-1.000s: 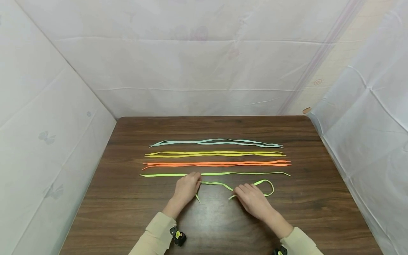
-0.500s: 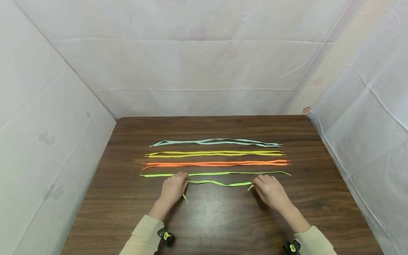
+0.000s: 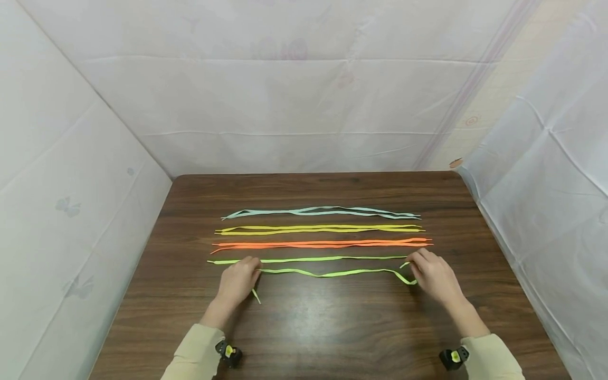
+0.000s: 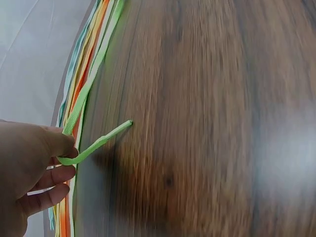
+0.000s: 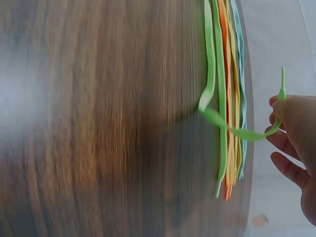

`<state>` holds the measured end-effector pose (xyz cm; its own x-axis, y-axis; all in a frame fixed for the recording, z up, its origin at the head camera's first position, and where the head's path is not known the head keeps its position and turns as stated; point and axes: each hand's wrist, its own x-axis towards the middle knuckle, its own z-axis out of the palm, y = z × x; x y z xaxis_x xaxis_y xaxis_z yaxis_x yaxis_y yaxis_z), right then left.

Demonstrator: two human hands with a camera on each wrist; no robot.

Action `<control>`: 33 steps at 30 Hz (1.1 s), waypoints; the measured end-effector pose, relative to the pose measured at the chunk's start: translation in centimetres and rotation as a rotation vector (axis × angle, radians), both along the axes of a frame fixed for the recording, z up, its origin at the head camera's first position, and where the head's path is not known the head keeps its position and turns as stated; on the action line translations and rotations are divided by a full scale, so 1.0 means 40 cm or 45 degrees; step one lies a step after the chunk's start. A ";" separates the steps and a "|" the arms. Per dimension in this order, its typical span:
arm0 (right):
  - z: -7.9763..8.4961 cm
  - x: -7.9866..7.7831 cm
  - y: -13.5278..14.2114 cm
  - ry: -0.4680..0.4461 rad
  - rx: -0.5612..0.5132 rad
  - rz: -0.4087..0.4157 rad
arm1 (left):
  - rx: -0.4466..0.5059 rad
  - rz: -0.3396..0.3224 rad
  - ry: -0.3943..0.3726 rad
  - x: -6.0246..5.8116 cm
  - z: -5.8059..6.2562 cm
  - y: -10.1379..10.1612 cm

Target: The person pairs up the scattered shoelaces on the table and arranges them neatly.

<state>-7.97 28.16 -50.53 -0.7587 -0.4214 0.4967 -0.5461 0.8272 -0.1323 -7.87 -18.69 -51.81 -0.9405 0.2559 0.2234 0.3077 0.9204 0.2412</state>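
Observation:
A light green shoelace (image 3: 328,274) stretches between my two hands, just in front of another light green shoelace (image 3: 304,259) lying straight on the table. My left hand (image 3: 239,279) pinches it near one end, and the short tip hangs below the fingers. In the left wrist view that tip (image 4: 116,130) points away from the thumb and forefinger. My right hand (image 3: 434,277) pinches the lace near its other end. The right wrist view shows the lace's tip (image 5: 283,79) sticking up past the fingers, while its slack part (image 5: 242,133) dips and bends down to the table.
Behind the green laces lie pairs of orange laces (image 3: 323,244), yellow laces (image 3: 323,228) and pale blue laces (image 3: 323,211), in roughly parallel rows. The brown wooden table (image 3: 304,338) is bordered by white sheeting (image 3: 285,105) at the back and sides.
My hands have moved apart, the left hand leftward and the right hand rightward. The green shoelace between them has lost its loop and lies drawn out across the table.

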 end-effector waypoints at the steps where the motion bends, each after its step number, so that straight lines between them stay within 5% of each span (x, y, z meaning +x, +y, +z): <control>1: -0.002 -0.002 0.009 -0.005 -0.003 -0.011 | -0.004 0.005 -0.005 0.000 0.000 -0.008; 16: -0.055 -0.008 0.105 -0.088 -0.085 -0.192 | -0.003 0.089 -0.082 0.002 0.016 -0.093; 33: -0.068 -0.017 0.139 -0.125 -0.079 -0.299 | -0.005 0.221 -0.083 0.004 0.011 -0.178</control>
